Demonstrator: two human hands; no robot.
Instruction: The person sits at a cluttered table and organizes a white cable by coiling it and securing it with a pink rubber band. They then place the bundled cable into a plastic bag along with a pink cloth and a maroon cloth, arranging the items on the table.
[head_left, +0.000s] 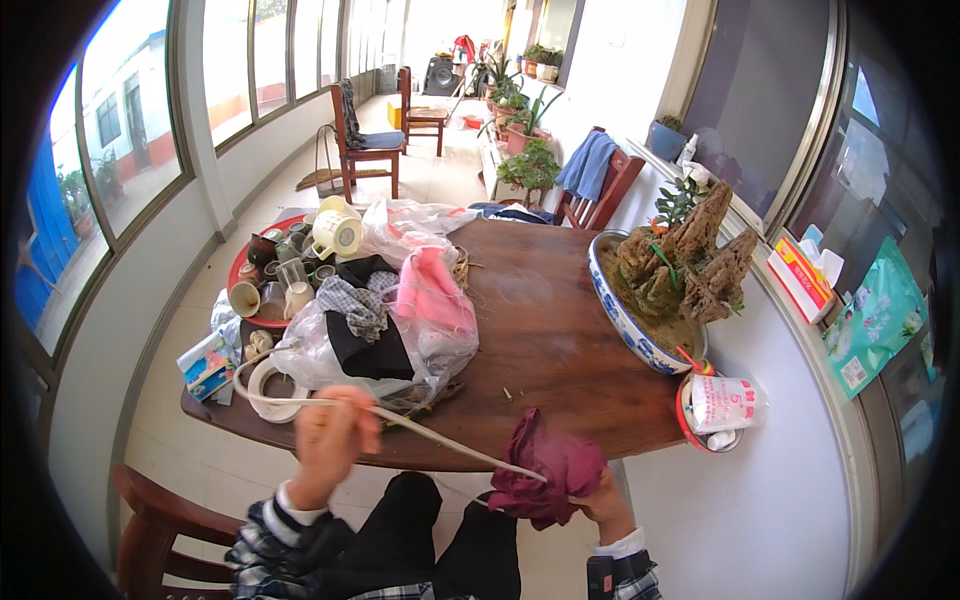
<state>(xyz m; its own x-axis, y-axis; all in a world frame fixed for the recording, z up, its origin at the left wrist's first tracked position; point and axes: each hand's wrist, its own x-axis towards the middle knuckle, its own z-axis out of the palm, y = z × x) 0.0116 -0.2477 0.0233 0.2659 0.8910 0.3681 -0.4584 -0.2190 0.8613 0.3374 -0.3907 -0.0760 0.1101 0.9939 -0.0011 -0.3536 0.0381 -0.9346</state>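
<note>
My left hand (334, 442) is closed on a pale, thin cord or strip (442, 441) above the table's near edge. One end of the strip loops left over a roll of white tape (276, 390); the other runs right into a bunched maroon cloth (544, 472). My right hand (602, 504) grips that cloth from its right side, over the table edge near my lap. Beyond my left hand, clear plastic bags (300, 330) lie with a black cloth (367, 349), a grey checked cloth (352, 306) and a pink cloth (429, 289) on them.
The wooden table (540, 322) carries a red tray (236, 277) of cups at the left and a blue-and-white basin (622, 326) with a rock landscape at the right. A red-rimmed bowl (684, 420) adjoins its near right corner. A wooden chair (150, 517) stands at lower left.
</note>
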